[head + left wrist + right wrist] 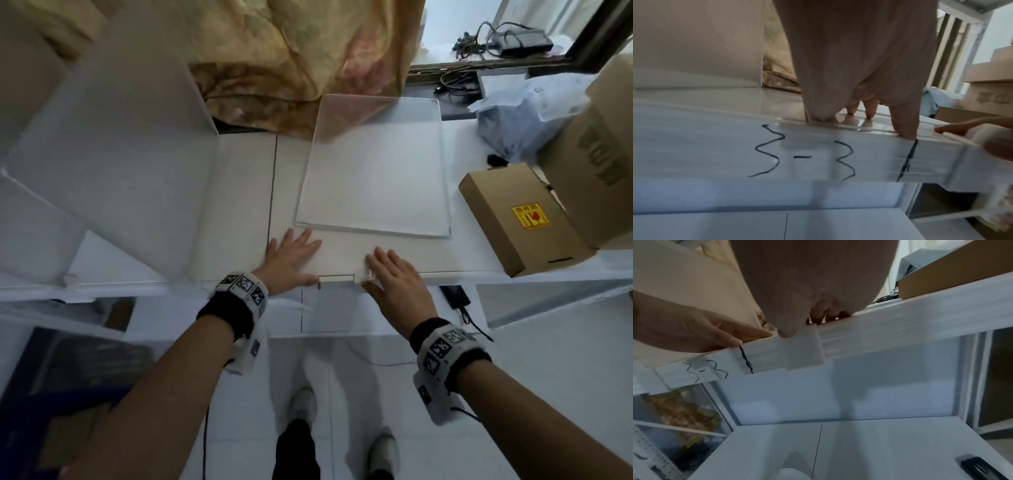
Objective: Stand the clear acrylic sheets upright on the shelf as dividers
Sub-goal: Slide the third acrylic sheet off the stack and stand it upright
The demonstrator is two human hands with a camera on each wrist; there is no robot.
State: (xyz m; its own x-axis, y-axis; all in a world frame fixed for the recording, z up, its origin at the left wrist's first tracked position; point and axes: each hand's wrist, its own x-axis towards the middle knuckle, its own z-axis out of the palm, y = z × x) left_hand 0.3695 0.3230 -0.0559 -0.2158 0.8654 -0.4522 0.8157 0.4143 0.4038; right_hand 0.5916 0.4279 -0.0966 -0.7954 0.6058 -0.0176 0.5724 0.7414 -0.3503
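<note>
A clear acrylic sheet point(373, 171) lies flat on the white shelf top point(239, 205), its far corner over the curtain. Larger translucent sheets point(113, 137) stand tilted at the left. My left hand point(291, 257) rests flat on the shelf just in front of the flat sheet, fingers straight, thumb at the front edge beside a black marker line point(908, 159). My right hand point(394, 281) lies flat beside it, and its thumb point(787, 332) presses a small white bracket point(803, 350) clipped over the shelf's front edge point(803, 155), which bears handwritten marks.
A cardboard box with a yellow label point(520, 219) sits at the right of the shelf top, with a bigger carton point(599, 137) and a grey-blue bag point(524, 113) behind it. A patterned curtain point(301, 51) hangs at the back. A black device point(455, 296) lies on the lower shelf.
</note>
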